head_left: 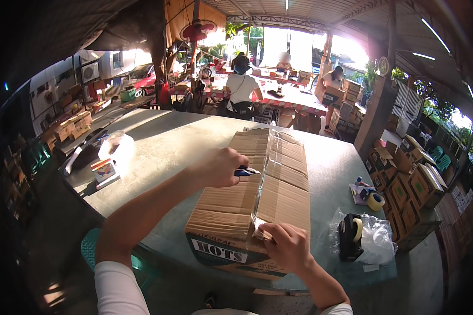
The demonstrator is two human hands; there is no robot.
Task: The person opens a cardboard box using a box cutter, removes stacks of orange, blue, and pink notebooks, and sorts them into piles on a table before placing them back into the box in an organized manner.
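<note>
A long cardboard box (pixel 285 197) lies on the table in front of me, with clear packing tape (pixel 266 167) running along its top seam. My left hand (pixel 223 167) is closed around a small blue-handled cutter (pixel 244 171), whose metal tip points right toward the taped seam. At the box's near edge my right hand (pixel 287 245) pinches the loose, whitish, crumpled end of the tape. The box's near side carries a dark printed band with a white label (pixel 218 251).
Right of the box, a black tape dispenser (pixel 350 237) rests on clear plastic (pixel 377 239), near a tape roll (pixel 375 201). A plastic bag (pixel 116 146) and small carton (pixel 104 171) sit at left. Stacked boxes (pixel 404 194) stand right. Several people work beyond the table (pixel 163 134).
</note>
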